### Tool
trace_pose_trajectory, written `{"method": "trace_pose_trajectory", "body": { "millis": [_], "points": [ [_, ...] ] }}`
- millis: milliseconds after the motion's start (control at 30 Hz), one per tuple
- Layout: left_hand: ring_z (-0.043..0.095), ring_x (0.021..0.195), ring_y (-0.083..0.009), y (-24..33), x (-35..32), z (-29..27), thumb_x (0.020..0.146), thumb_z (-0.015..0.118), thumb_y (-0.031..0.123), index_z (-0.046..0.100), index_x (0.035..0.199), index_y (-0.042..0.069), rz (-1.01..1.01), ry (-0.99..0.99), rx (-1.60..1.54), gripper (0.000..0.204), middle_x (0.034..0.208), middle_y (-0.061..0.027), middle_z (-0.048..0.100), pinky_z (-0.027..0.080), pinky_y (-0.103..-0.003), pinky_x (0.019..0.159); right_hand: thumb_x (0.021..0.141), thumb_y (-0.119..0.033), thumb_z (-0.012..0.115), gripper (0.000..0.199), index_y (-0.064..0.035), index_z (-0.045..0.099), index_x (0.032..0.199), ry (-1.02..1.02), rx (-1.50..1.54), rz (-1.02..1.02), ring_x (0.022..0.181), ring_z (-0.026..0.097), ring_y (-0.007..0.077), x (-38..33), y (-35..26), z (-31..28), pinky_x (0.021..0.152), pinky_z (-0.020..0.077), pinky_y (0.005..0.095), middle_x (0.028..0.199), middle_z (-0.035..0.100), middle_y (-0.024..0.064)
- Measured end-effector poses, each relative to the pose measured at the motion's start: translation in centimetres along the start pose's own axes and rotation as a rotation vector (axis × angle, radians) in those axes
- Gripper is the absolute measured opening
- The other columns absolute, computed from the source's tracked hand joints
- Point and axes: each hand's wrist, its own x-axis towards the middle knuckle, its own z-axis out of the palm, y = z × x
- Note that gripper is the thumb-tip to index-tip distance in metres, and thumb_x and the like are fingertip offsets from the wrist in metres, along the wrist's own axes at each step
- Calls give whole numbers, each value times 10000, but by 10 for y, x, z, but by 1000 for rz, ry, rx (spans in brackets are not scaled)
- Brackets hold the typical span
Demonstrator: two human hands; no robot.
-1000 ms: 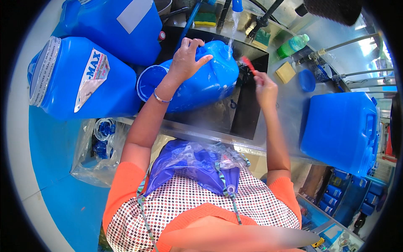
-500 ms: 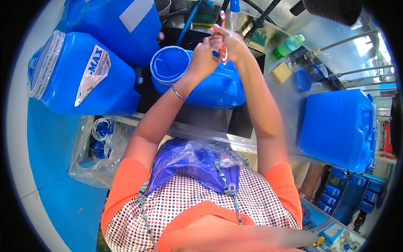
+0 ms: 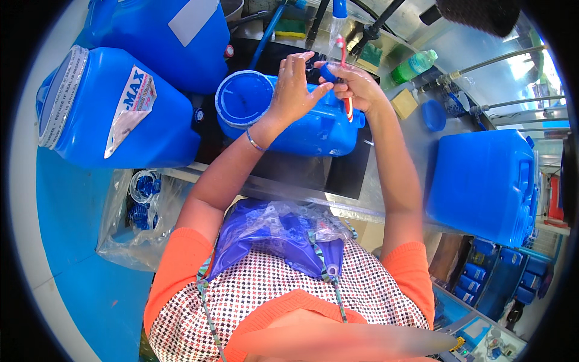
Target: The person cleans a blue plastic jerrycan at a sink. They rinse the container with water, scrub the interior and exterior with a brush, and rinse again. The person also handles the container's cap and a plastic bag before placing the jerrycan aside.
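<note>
My right hand [image 3: 360,86] is closed around a red-and-white toothbrush [image 3: 348,110] and also grips a small round blue cap [image 3: 328,72] at its fingertips. Just to the left, my left hand [image 3: 293,90] is open and holds nothing, its fingers stretched out and thumb apart. Both hands are over a blue plastic jug [image 3: 325,136] lying on its side in the dark sink [image 3: 344,175], its wide round lid toward the left. Water runs from a blue tap [image 3: 339,8] just beyond the right hand.
Two large blue containers, a near one [image 3: 166,133] and a far one [image 3: 151,48], crowd the left. On the right stand a blue jerrycan [image 3: 473,181], a green bottle [image 3: 414,66], a yellow sponge [image 3: 404,104] and a blue dish [image 3: 433,115]. A clear bag [image 3: 114,223] hangs at lower left.
My hands have come apart: the left has opened and let go, while the right has moved right and nearer with the toothbrush. The blue cap now shows plainly in the right hand's fingers.
</note>
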Motion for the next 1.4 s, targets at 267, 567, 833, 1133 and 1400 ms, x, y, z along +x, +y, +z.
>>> {"method": "trace_pose_trajectory", "body": {
  "millis": [267,567,833,1133,1400],
  "points": [
    [648,792,-351,6,-6,-32,761,762,457,658,857,33,-86,-693,26,448,808,-160,663,513,-435,713,995,-150,497,337,85,516,1236,49,-156,-29,652,619,161,-14,-19,11,467,491,193,1025,657,248],
    [677,756,-388,-21,-6,-48,916,569,532,700,905,0,-353,-523,148,548,775,-235,675,532,-450,700,916,-156,665,358,-18,574,1233,235,-736,-325,873,666,199,-4,-20,6,705,554,262,1070,652,165],
    [651,709,-400,-27,-15,-55,928,565,506,671,827,2,-364,-522,80,524,718,-236,641,501,-455,643,779,-89,779,342,-90,659,1100,103,-1376,-526,966,616,220,9,3,2,822,499,358,1083,630,77],
    [655,747,-406,-9,-13,-44,915,568,528,667,807,7,-289,-564,64,541,754,-235,655,514,-463,664,881,-452,677,455,-2,680,945,426,-1489,-173,762,620,228,-6,-9,5,726,478,363,718,609,179],
    [670,780,-383,-4,-6,-29,911,558,544,692,872,9,-189,-632,102,553,796,-215,684,527,-470,722,839,-355,736,362,-41,670,1006,460,-1435,6,783,601,155,-34,-11,-22,720,466,338,805,633,51]
  ]
}}
